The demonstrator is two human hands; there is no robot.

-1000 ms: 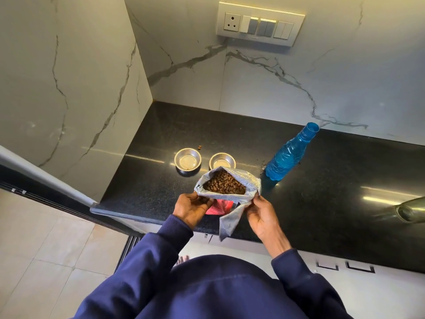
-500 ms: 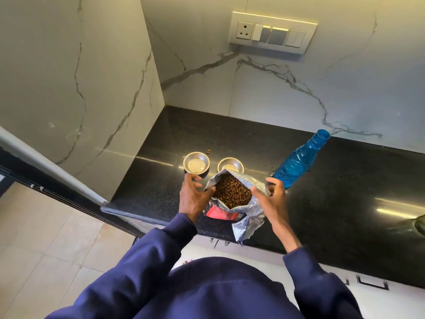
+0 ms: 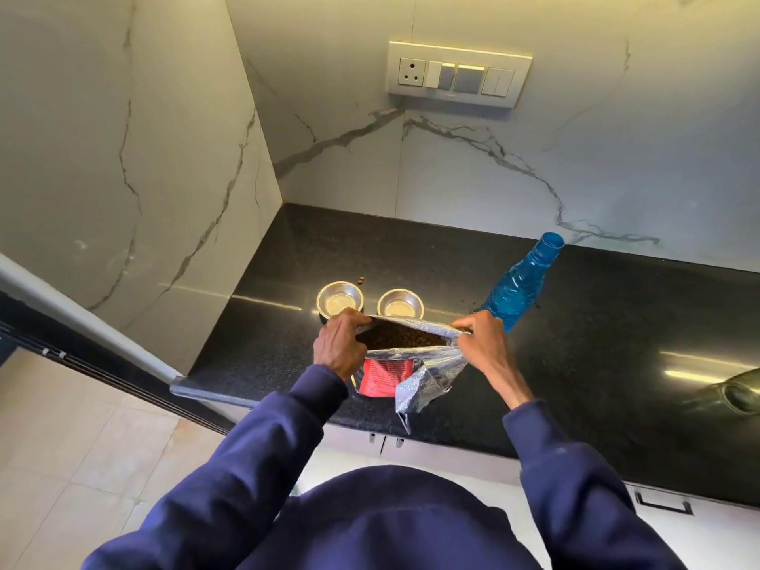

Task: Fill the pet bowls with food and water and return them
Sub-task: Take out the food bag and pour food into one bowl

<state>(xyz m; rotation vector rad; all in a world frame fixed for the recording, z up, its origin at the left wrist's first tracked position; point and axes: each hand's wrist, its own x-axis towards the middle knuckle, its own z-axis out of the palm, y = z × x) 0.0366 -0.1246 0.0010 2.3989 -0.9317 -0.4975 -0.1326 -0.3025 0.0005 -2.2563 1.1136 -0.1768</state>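
Two small steel bowls stand side by side on the black counter (image 3: 575,364): the left bowl (image 3: 339,299) and the right bowl (image 3: 400,303), both with nothing in them. Just in front of them I hold a silver foil food bag (image 3: 415,366) with a red label, its mouth pulled wide and brown kibble showing inside. My left hand (image 3: 338,348) pinches the bag's left rim, my right hand (image 3: 482,342) pinches the right rim. The bag's mouth sits close to the bowls' near edges. A blue plastic water bottle (image 3: 520,281) without a cap stands to the right.
A stray kibble piece (image 3: 361,279) lies behind the left bowl. Marble walls close the counter's left and back sides, with a switch panel (image 3: 458,74) above. A dark metal object (image 3: 732,394) sits at the right edge. Cabinet fronts and tiled floor lie below the counter edge.
Both hands have lifted the bag forward toward the bowls and spread its mouth wider. The bowls and bottle have stayed in place.
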